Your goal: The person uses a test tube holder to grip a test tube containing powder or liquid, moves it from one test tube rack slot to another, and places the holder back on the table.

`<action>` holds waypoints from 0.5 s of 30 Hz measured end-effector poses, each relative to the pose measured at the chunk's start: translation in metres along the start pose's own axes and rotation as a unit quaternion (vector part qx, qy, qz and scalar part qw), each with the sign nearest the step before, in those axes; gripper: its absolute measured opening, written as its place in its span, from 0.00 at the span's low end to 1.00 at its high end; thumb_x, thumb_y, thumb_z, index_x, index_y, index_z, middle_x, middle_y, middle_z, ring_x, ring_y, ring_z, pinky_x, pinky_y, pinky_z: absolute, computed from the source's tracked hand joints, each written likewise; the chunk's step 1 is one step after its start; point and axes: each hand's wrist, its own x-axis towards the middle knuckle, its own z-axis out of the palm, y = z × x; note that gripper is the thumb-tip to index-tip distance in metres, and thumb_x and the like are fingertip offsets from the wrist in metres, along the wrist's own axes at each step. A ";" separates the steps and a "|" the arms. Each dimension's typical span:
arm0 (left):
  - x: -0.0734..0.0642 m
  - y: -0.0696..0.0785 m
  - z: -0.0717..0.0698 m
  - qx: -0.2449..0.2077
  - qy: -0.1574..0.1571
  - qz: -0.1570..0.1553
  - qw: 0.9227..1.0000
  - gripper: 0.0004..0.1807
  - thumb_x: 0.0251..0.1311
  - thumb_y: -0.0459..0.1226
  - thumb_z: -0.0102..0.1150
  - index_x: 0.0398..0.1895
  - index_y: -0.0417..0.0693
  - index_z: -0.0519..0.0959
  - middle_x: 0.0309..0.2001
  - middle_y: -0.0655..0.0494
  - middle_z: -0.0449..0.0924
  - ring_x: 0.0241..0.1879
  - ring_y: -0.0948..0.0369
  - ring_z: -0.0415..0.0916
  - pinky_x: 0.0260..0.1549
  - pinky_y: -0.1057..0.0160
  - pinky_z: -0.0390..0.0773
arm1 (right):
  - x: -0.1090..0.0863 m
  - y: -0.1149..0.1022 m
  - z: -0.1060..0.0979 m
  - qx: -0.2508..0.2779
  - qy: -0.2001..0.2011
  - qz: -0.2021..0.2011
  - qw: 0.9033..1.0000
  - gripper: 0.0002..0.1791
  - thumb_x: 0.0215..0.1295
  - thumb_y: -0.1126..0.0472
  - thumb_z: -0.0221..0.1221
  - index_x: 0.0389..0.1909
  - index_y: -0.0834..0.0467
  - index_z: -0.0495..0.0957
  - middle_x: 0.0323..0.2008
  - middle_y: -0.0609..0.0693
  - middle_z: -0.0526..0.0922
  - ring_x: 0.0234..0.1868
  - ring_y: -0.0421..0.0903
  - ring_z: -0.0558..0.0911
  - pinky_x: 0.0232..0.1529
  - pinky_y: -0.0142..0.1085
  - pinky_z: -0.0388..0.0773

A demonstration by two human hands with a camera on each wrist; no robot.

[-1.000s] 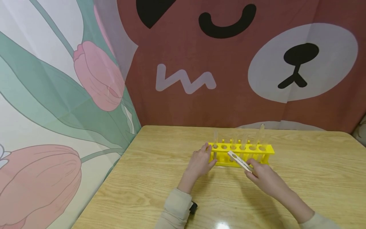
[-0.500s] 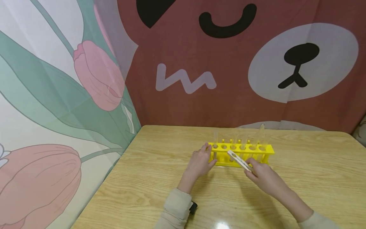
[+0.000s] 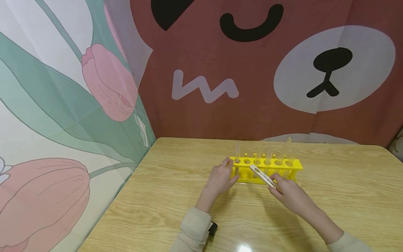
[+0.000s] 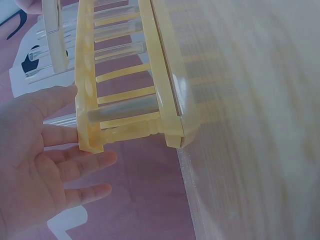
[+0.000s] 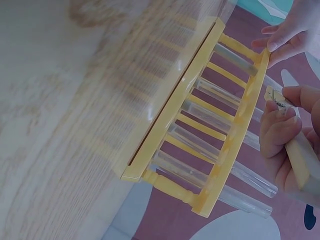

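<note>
A yellow test tube rack stands on the table with several clear test tubes upright in its holes. My left hand holds its left end; in the left wrist view the thumb lies at the top board and other fingers stretch past the end. My right hand pinches a pale wooden test tube holder, its tip pointing left, in front of the rack's top board. Beside the left hand is a test tube, greyish in its lower part. The hole right of it holds no tube.
The wooden table has its back edge close to a brown cloth with a bear face. A flowered cloth hangs at the left. A small black object sits by the left sleeve.
The tip of the test tube holder has risen very slightly with the right hand. The left hand and the rack stay where they were.
</note>
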 end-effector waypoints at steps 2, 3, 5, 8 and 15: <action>0.000 0.000 0.000 0.002 -0.001 -0.001 1.000 0.32 0.58 0.50 0.52 0.59 0.38 0.67 0.59 0.44 0.65 0.46 0.55 0.74 0.39 0.59 0.74 | 0.000 0.000 0.000 -0.002 0.002 0.000 1.000 0.10 0.58 0.65 0.56 0.39 0.65 0.70 0.11 0.44 0.61 0.09 0.34 0.55 0.08 0.25 0.53; 0.000 0.000 0.000 0.002 -0.003 -0.001 1.000 0.32 0.58 0.51 0.52 0.59 0.38 0.67 0.59 0.44 0.65 0.46 0.55 0.74 0.39 0.59 0.74 | 0.000 0.000 0.001 -0.003 0.003 0.000 1.000 0.10 0.58 0.65 0.56 0.39 0.65 0.70 0.11 0.44 0.61 0.09 0.34 0.55 0.08 0.25 0.53; -0.001 0.000 0.000 0.002 -0.004 -0.002 1.000 0.32 0.58 0.51 0.52 0.59 0.38 0.67 0.59 0.44 0.65 0.47 0.55 0.74 0.39 0.58 0.74 | 0.001 0.000 0.001 -0.004 0.003 -0.001 1.000 0.11 0.58 0.65 0.56 0.40 0.65 0.70 0.11 0.44 0.61 0.09 0.34 0.55 0.08 0.25 0.53; -0.001 0.000 0.000 0.001 -0.001 -0.001 1.000 0.31 0.58 0.50 0.52 0.59 0.38 0.67 0.59 0.44 0.65 0.46 0.55 0.74 0.39 0.58 0.74 | 0.001 0.000 0.001 -0.005 0.002 -0.001 1.000 0.11 0.58 0.65 0.56 0.40 0.66 0.70 0.11 0.44 0.61 0.09 0.34 0.55 0.08 0.25 0.53; -0.001 0.000 0.001 0.007 0.008 0.004 1.000 0.31 0.58 0.50 0.52 0.58 0.37 0.67 0.59 0.44 0.65 0.45 0.56 0.75 0.39 0.59 0.74 | 0.002 -0.001 0.000 -0.007 0.006 -0.007 1.000 0.11 0.59 0.65 0.56 0.41 0.66 0.70 0.12 0.44 0.61 0.10 0.35 0.56 0.08 0.26 0.54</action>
